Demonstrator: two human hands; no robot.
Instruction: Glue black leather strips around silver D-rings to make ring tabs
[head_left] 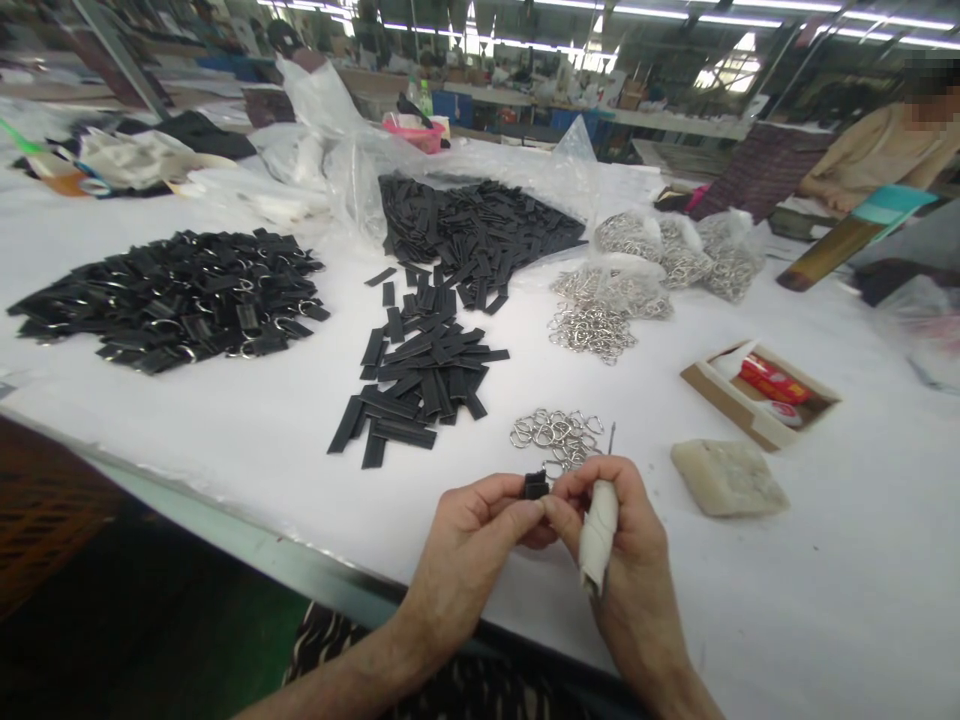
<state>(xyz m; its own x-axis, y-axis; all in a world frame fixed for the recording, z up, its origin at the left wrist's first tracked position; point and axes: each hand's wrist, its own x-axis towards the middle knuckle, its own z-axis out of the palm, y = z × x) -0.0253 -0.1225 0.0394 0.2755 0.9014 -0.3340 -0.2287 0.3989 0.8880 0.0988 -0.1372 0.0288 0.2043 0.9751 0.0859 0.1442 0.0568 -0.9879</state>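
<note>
My left hand point(469, 545) pinches a small folded black strap piece point(535, 485) between thumb and fingers. My right hand point(626, 540) meets it at the fingertips and also grips a white cloth-wrapped tool point(598, 530) whose thin metal point point(612, 437) sticks up. Both hands hover just above the white table point(225, 430) near its front edge. A small heap of metal D-rings point(556, 435) lies just beyond my fingers. A loose pile of black strap pieces point(420, 380) lies further left.
A heap of finished black straps with rings point(176, 300) lies at left, a larger black strap pile on plastic point(472, 225) behind. Bags of metal rings point(660, 260), a pale block point(727, 478) and a small cardboard box point(757, 395) sit at right. Another person point(885, 150) sits far right.
</note>
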